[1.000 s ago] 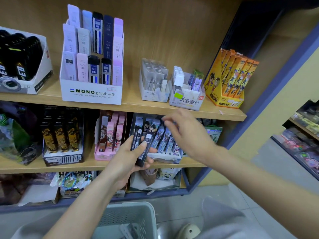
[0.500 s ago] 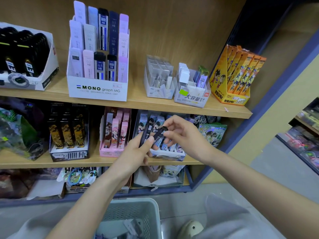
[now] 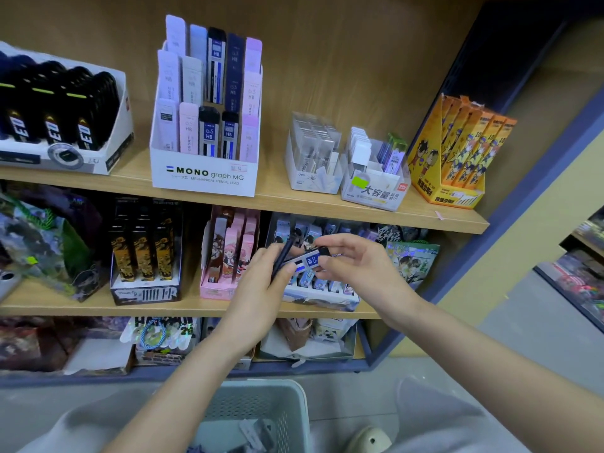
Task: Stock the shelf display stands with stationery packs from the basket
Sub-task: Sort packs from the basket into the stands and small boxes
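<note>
The right hand (image 3: 356, 266) has turned one pack (image 3: 309, 260) flatter. It now lies sideways, long side left to right, fingers pinching its right end. The left hand (image 3: 261, 286) grips dark packs (image 3: 281, 256) pointing up, near the middle shelf (image 3: 163, 309).

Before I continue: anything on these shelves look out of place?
Only a small pink scrap lying loose at the front edge of the upper shelf, beside the orange display box; it sits in no stand.

A beige shoe (image 3: 367, 441) rests on the grey floor (image 3: 523, 338), a yellow wall (image 3: 536, 204) farther right.
</note>
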`<state>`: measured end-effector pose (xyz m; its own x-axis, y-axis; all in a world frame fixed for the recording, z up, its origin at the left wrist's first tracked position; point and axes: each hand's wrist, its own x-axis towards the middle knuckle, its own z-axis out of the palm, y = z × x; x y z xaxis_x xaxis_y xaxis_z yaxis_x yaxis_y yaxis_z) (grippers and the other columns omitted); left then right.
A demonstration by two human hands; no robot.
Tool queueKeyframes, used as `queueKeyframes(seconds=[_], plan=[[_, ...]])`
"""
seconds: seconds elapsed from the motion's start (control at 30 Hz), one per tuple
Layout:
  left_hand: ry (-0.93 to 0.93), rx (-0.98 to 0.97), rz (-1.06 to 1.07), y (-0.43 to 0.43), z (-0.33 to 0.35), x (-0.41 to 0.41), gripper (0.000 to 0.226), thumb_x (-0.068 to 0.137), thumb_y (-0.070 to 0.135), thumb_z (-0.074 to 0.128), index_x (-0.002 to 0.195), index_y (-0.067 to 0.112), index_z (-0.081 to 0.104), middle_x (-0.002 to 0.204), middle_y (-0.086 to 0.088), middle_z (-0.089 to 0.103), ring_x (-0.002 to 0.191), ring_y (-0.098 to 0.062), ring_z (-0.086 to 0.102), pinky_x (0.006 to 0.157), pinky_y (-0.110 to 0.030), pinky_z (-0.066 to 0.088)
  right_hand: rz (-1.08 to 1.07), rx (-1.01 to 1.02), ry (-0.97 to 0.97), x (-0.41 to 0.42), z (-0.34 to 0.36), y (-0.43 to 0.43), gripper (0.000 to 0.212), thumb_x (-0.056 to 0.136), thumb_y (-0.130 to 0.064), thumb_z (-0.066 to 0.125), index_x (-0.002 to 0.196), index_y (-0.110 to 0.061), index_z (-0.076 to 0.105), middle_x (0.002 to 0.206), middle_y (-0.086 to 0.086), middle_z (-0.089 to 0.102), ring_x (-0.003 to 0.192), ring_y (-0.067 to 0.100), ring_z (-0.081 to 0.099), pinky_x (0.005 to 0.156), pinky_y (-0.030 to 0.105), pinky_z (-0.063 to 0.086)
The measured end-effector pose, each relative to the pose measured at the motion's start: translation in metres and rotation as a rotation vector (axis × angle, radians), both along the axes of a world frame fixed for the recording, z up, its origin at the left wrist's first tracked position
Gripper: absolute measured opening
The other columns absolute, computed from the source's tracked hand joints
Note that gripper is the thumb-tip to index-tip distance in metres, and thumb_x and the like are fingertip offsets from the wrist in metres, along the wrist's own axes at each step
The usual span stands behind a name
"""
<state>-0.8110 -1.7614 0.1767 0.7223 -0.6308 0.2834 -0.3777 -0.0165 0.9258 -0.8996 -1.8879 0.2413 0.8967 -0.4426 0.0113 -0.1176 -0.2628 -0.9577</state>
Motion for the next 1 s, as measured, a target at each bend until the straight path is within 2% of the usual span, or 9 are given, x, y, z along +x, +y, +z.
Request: queueKeyframes(seconds=[0.13, 0.27, 0.33, 0.47, 0.53, 0.67, 0.87, 0.93, 1.0], plan=[[0.136, -0.047, 0.06, 0.007, 0.007, 0.006, 0.011, 0.1, 0.02, 0.044, 0.102, 0.027, 0.052, 0.072, 0.008, 0.056, 0.053, 0.005, 0.047, 0.053, -0.014, 0.035, -0.011, -0.051, -0.052, 0.005, 0.016, 0.001, 0.02, 0.089, -0.002, 0.06, 0.099, -0.018, 0.066, 0.094, 0.004, 0.064, 0.071, 0.009, 0.07, 0.069, 0.013, 0.052], [0.148, -0.069, 0.164, 0.021, 0.016, 0.012, 0.014, 0.098, 0.032, 0.044, 0.109, 0.023, 0.043, 0.074, 0.005, 0.055, 0.059, -0.005, 0.046, 0.059, -0.024, 0.037, 0.03, -0.178, -0.168, 0.019, 0.043, 0.01, 0.021, 0.091, -0.003, 0.057, 0.099, -0.021, 0.066, 0.094, 0.0, 0.066, 0.076, 0.009, 0.068, 0.073, 0.016, 0.052], [0.187, -0.102, 0.208, 0.028, 0.019, 0.018, 0.015, 0.098, 0.034, 0.042, 0.103, 0.02, 0.04, 0.072, 0.004, 0.052, 0.059, -0.012, 0.042, 0.061, -0.031, 0.035, 0.013, -0.245, -0.256, 0.032, 0.059, 0.018, 0.02, 0.092, -0.002, 0.055, 0.102, -0.017, 0.064, 0.092, -0.002, 0.065, 0.077, 0.009, 0.065, 0.071, 0.013, 0.05], [0.214, -0.156, 0.239, 0.046, 0.023, 0.028, 0.019, 0.1, 0.03, 0.04, 0.083, 0.019, 0.04, 0.056, 0.008, 0.044, 0.041, -0.006, 0.034, 0.045, -0.024, 0.031, -0.098, -0.481, -0.442, 0.071, 0.085, 0.027, 0.02, 0.091, -0.004, 0.057, 0.103, -0.019, 0.061, 0.093, -0.001, 0.063, 0.085, 0.018, 0.062, 0.079, 0.024, 0.053], [0.188, -0.166, 0.222, 0.056, 0.024, 0.032, 0.022, 0.099, 0.027, 0.042, 0.079, 0.018, 0.043, 0.051, 0.009, 0.046, 0.041, -0.008, 0.033, 0.047, -0.028, 0.028, -0.131, -0.575, -0.484, 0.091, 0.093, 0.03, 0.02, 0.09, -0.004, 0.059, 0.103, -0.019, 0.062, 0.091, -0.008, 0.062, 0.087, 0.015, 0.061, 0.081, 0.023, 0.051], [0.151, -0.209, 0.221, 0.076, 0.025, 0.039, 0.02, 0.096, 0.025, 0.046, 0.077, 0.019, 0.046, 0.058, 0.007, 0.048, 0.044, -0.009, 0.032, 0.048, -0.026, 0.026, -0.125, -0.71, -0.457, 0.12, 0.1, 0.037, 0.02, 0.089, -0.003, 0.059, 0.105, -0.011, 0.066, 0.089, -0.011, 0.061, 0.078, -0.002, 0.055, 0.076, 0.007, 0.043], [0.188, -0.226, 0.26, 0.099, 0.032, 0.04, 0.024, 0.1, 0.021, 0.043, 0.076, 0.016, 0.045, 0.043, 0.015, 0.042, 0.037, -0.004, 0.029, 0.042, -0.017, 0.024, -0.026, -0.892, -0.3, 0.143, 0.096, 0.038, 0.019, 0.088, -0.006, 0.063, 0.104, -0.014, 0.069, 0.092, -0.009, 0.062, 0.076, 0.005, 0.055, 0.072, 0.004, 0.043], [0.208, -0.245, 0.282, 0.104, 0.033, 0.041, 0.025, 0.1, 0.022, 0.042, 0.076, 0.016, 0.045, 0.05, 0.011, 0.045, 0.041, -0.006, 0.03, 0.047, -0.022, 0.025, -0.007, -0.887, -0.268, 0.147, 0.094, 0.039, 0.018, 0.087, -0.005, 0.065, 0.102, -0.013, 0.067, 0.092, -0.005, 0.062, 0.076, 0.004, 0.055, 0.072, 0.004, 0.043], [0.237, -0.254, 0.291, 0.107, 0.034, 0.042, 0.026, 0.101, 0.025, 0.037, 0.078, 0.015, 0.044, 0.067, -0.004, 0.046, 0.05, -0.015, 0.031, 0.055, -0.027, 0.029, -0.001, -0.911, -0.258, 0.151, 0.091, 0.041, 0.015, 0.085, -0.002, 0.066, 0.094, -0.015, 0.064, 0.09, -0.001, 0.062, 0.073, 0.0, 0.053, 0.069, 0.002, 0.042]])
